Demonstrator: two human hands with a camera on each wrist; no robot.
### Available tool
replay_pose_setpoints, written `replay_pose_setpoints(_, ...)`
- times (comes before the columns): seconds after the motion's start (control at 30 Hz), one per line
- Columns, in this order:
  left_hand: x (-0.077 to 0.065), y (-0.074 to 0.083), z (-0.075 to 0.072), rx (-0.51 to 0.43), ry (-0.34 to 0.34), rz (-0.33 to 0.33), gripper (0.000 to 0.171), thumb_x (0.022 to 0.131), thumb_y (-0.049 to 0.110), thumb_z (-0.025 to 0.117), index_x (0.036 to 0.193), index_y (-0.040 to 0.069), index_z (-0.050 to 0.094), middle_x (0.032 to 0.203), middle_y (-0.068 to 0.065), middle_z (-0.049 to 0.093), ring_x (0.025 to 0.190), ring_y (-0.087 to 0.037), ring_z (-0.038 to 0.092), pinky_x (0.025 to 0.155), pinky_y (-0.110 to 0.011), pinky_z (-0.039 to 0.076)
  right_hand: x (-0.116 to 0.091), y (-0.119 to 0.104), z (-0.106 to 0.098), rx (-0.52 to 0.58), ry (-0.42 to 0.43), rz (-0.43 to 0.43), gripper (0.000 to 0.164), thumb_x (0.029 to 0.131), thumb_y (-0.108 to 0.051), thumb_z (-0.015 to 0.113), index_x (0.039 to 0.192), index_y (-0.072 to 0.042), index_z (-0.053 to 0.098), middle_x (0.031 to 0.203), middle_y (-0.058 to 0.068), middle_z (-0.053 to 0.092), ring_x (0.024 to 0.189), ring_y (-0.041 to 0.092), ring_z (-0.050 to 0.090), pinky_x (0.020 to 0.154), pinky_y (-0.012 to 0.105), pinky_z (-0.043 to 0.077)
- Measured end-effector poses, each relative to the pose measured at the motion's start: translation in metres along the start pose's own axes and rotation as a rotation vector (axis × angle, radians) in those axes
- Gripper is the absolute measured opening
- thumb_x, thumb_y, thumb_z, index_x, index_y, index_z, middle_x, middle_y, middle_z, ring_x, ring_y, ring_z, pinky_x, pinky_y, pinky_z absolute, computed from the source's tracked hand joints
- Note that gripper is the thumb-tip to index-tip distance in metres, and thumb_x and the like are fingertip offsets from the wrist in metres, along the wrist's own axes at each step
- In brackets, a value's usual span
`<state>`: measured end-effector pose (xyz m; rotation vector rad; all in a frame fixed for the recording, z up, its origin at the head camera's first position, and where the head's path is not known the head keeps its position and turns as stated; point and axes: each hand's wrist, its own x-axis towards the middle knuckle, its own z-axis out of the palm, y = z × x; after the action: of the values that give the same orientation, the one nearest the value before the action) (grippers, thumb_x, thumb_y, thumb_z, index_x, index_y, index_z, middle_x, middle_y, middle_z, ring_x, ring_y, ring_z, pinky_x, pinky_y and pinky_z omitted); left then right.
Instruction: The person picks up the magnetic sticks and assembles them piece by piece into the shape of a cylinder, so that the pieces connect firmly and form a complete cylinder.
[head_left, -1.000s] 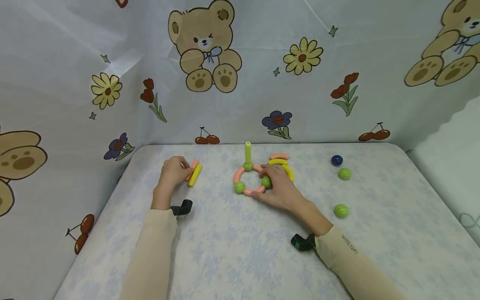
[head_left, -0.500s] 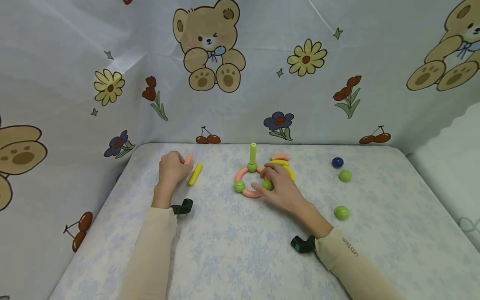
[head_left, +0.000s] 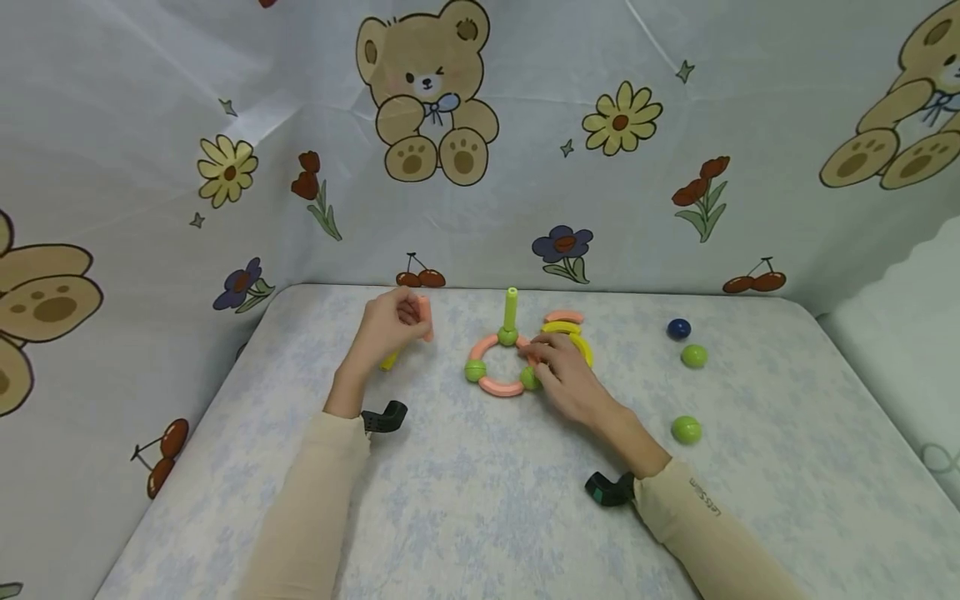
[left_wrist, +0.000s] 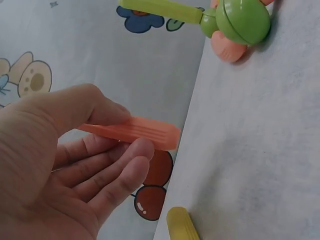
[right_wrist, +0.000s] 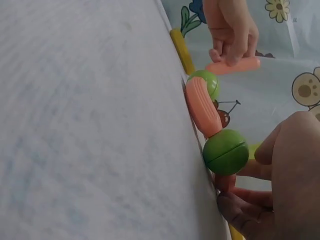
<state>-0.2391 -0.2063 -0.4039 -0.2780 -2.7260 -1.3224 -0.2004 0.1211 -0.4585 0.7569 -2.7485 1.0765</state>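
My left hand (head_left: pixel 390 325) pinches a straight pink rod (left_wrist: pixel 150 132) between thumb and fingers, raised above the table's back left. A ring of curved pink rods (head_left: pixel 500 388) and green balls (head_left: pixel 476 371) lies mid-table, with a light-green rod (head_left: pixel 511 308) standing up from its far ball. My right hand (head_left: pixel 570 379) holds the ring's right side; in the right wrist view its thumb is beside a green ball (right_wrist: pixel 226 151) and its fingers are at the pink rod behind it. A yellow rod (head_left: pixel 388 361) lies partly hidden under my left hand.
Curved yellow rods (head_left: pixel 561 327) and a curved pink rod (head_left: pixel 564 317) lie just behind my right hand. Farther right are a dark blue ball (head_left: pixel 678 329) and two loose green balls (head_left: pixel 694 356). A bear-printed cloth (head_left: pixel 495 225) hangs along the table's back edge.
My left hand has lifted the pink rod away from beside the yellow one and carried it right. My right hand has shifted its fingers, and the ring has turned slightly.
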Motion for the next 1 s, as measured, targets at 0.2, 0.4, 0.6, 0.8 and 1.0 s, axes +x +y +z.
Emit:
replay_pose_setpoints(0.2,-0.001,0.010,0.011,-0.121,-0.124,0.097,0.019,0.093,0.009,0.078,0.108,0.008,0.066,0.100,-0.009,0.073,0.090,-0.022,0.071,0.082,-0.037,0.057,0.000,0.000,0.001,-0.011,0.041,0.003,0.035,0.102,-0.006,0.048,0.122,-0.006,0.077,0.126,0.016,0.064,0.113,0.032,0.060,0.098,0.050,0.047)
replay_pose_setpoints(0.4,-0.002,0.025,0.019,-0.176,-0.232,0.188,0.020,0.091,0.007,0.081,0.105,0.011,0.067,0.096,-0.005,0.073,0.087,-0.020,0.072,0.082,-0.035,0.059,0.002,0.001,0.002,-0.012,0.057,0.011,0.031,0.100,-0.003,0.053,0.118,-0.007,0.078,0.121,0.014,0.065,0.098,0.027,0.059,0.087,0.043,0.047)
replay_pose_setpoints(0.6,-0.001,0.023,0.030,-0.188,-0.333,0.195,0.019,0.091,0.006,0.081,0.102,0.012,0.067,0.094,-0.003,0.075,0.088,-0.019,0.072,0.083,-0.034,0.060,0.003,0.002,0.005,-0.018,0.075,0.003,0.023,0.100,-0.004,0.062,0.115,-0.007,0.079,0.117,0.013,0.065,0.089,0.023,0.056,0.080,0.038,0.047)
replay_pose_setpoints(0.8,-0.001,0.018,0.036,-0.171,-0.385,0.200,0.014,0.094,0.013,0.080,0.102,0.014,0.068,0.096,-0.002,0.074,0.090,-0.019,0.071,0.084,-0.036,0.059,0.003,0.002,0.006,-0.011,0.084,0.000,0.021,0.099,-0.004,0.065,0.114,-0.006,0.079,0.114,0.013,0.065,0.086,0.021,0.055,0.077,0.036,0.047)
replay_pose_setpoints(1.0,0.000,0.017,0.039,-0.192,-0.413,0.206,0.019,0.092,0.008,0.081,0.105,0.011,0.068,0.100,-0.006,0.074,0.092,-0.020,0.072,0.086,-0.037,0.059,0.004,0.002,0.005,-0.024,0.085,0.009,0.021,0.099,-0.003,0.064,0.114,-0.007,0.079,0.113,0.012,0.065,0.085,0.020,0.055,0.076,0.035,0.047)
